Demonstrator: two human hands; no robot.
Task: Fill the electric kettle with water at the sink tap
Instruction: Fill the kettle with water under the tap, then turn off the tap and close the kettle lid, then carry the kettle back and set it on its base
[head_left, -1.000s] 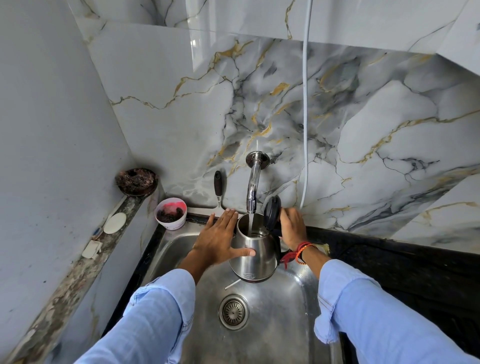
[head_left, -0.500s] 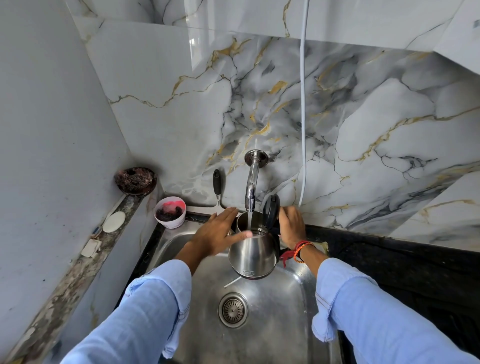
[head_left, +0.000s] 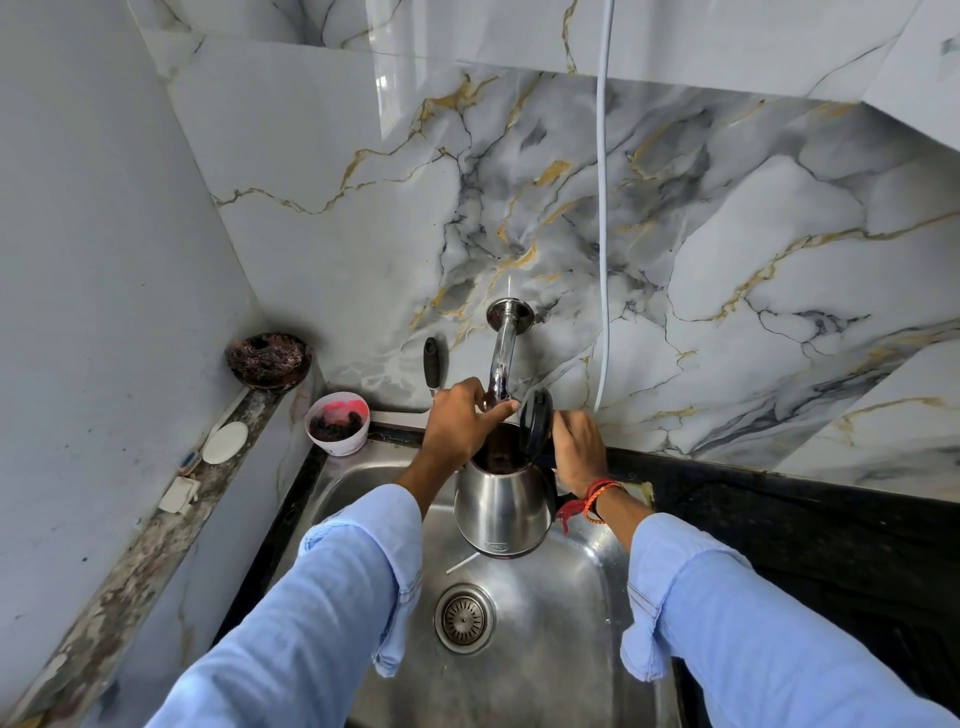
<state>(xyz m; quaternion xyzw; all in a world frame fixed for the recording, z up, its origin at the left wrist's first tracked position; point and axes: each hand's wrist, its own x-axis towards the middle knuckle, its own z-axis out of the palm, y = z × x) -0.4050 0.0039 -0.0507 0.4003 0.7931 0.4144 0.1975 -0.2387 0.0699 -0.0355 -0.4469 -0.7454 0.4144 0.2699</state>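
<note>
steel kettle (head_left: 503, 506) held by right hand (head_left: 579, 449); left hand (head_left: 460, 423) fingers pinch tap (head_left: 503, 358).

Left of your left hand (head_left: 457, 421) you see a pink-rimmed bowl (head_left: 337, 423), a dark scrubber dish (head_left: 268, 359), and a white soap disc (head_left: 225, 442); a black-handled utensil (head_left: 431, 361) leans just behind.

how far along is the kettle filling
Done: the kettle is over the sink with its lid open, mouth beneath the tap. In hand: the right hand holds its handle side while the left hand grips the tap's end. Left: the water level isn't visible, so filling can't be confirmed.
</note>
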